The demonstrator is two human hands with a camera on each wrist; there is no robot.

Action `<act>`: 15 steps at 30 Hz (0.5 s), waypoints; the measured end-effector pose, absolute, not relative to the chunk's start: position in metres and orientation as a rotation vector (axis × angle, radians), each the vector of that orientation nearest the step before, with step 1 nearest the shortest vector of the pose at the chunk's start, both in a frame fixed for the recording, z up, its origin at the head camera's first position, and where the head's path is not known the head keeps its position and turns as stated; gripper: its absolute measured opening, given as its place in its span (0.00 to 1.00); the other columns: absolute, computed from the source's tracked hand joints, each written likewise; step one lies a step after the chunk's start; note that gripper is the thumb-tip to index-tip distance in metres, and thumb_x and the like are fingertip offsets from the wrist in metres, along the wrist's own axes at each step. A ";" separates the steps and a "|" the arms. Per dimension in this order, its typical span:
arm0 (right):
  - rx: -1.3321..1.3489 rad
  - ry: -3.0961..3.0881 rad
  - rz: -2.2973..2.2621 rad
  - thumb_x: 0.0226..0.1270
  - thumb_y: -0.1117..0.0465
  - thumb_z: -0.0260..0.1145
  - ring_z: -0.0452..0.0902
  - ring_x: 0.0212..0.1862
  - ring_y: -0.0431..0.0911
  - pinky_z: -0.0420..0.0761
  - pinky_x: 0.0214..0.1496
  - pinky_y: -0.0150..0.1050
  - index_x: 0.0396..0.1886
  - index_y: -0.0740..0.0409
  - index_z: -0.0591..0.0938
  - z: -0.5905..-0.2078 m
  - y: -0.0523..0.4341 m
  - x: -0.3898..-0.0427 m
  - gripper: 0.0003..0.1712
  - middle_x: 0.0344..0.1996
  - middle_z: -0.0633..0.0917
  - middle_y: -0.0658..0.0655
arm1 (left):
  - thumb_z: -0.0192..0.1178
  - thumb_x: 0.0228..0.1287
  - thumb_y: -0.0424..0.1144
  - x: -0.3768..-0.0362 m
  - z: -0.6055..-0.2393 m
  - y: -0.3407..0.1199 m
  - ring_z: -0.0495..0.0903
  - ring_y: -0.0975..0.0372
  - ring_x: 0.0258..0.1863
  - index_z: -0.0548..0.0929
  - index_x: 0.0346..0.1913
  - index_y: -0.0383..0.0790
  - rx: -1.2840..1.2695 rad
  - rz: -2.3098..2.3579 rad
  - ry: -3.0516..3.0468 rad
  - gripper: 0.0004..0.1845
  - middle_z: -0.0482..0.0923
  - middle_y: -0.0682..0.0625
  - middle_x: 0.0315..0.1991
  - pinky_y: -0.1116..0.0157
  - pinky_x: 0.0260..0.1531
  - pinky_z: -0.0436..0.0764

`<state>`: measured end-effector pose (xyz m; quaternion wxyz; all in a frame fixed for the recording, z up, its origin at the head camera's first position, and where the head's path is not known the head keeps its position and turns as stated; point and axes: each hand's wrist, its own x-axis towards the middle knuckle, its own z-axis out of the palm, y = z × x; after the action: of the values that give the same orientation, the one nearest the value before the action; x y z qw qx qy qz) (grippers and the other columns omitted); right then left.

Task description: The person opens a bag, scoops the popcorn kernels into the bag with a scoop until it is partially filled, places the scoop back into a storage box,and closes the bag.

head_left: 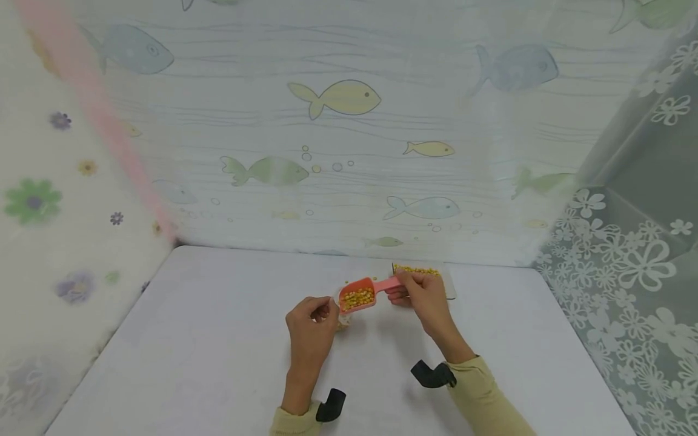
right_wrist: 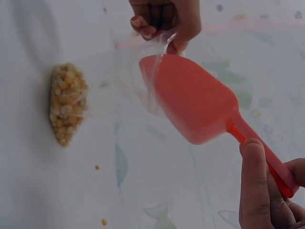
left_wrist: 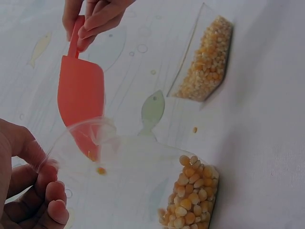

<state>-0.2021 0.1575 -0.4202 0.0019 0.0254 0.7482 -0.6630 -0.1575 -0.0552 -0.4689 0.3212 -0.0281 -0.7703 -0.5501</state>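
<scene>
My right hand [head_left: 428, 303] grips the handle of an orange-red plastic scoop [right_wrist: 195, 100], which bears yellow corn kernels [head_left: 358, 298]. The scoop's front edge reaches into the mouth of a clear plastic bag [left_wrist: 133, 148], its lip tilted down in the left wrist view. Between thumb and fingers my left hand [head_left: 312, 327] pinches the bag's upper edge and keeps the mouth spread. Corn kernels [left_wrist: 193, 191] fill the bottom of the bag, near the tabletop. One kernel [left_wrist: 100, 170] shows inside the bag just below the scoop's tip.
Behind the right hand stands a clear container [left_wrist: 202, 62] with more corn kernels. A few loose kernels [right_wrist: 97, 167] lie on the white table [head_left: 229, 339]. A fish-print curtain [head_left: 349, 151] closes off the back, and floral sheets [head_left: 65, 242] hang at both sides.
</scene>
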 end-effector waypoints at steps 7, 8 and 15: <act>-0.033 2.385 -2.048 0.77 0.56 0.62 0.88 0.30 0.46 0.88 0.35 0.37 0.42 0.71 0.86 -0.412 0.154 -0.202 0.19 0.30 0.90 0.62 | 0.67 0.58 0.23 -0.159 -0.471 -0.055 0.75 0.63 0.23 0.89 0.32 0.30 -0.101 -1.444 -2.008 0.03 0.81 0.49 0.23 0.71 0.24 0.76; -0.046 2.396 -2.041 0.76 0.56 0.63 0.88 0.30 0.46 0.88 0.35 0.37 0.42 0.71 0.86 -0.411 0.153 -0.202 0.19 0.30 0.90 0.62 | 0.67 0.58 0.23 -0.159 -0.471 -0.055 0.75 0.63 0.23 0.89 0.32 0.29 -0.103 -1.442 -2.007 0.03 0.81 0.49 0.23 0.71 0.24 0.76; -0.099 2.452 -1.999 0.76 0.53 0.64 0.89 0.30 0.49 0.88 0.35 0.37 0.43 0.70 0.87 -0.403 0.149 -0.199 0.21 0.32 0.90 0.63 | 0.67 0.57 0.22 -0.159 -0.470 -0.055 0.75 0.62 0.23 0.89 0.32 0.28 -0.110 -1.430 -2.001 0.03 0.81 0.49 0.23 0.70 0.24 0.76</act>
<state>-0.1992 0.1492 -0.4031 -0.0116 -0.0313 0.7747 -0.6315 -0.1590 -0.0553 -0.4700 0.3334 -0.0422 -0.7663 -0.5477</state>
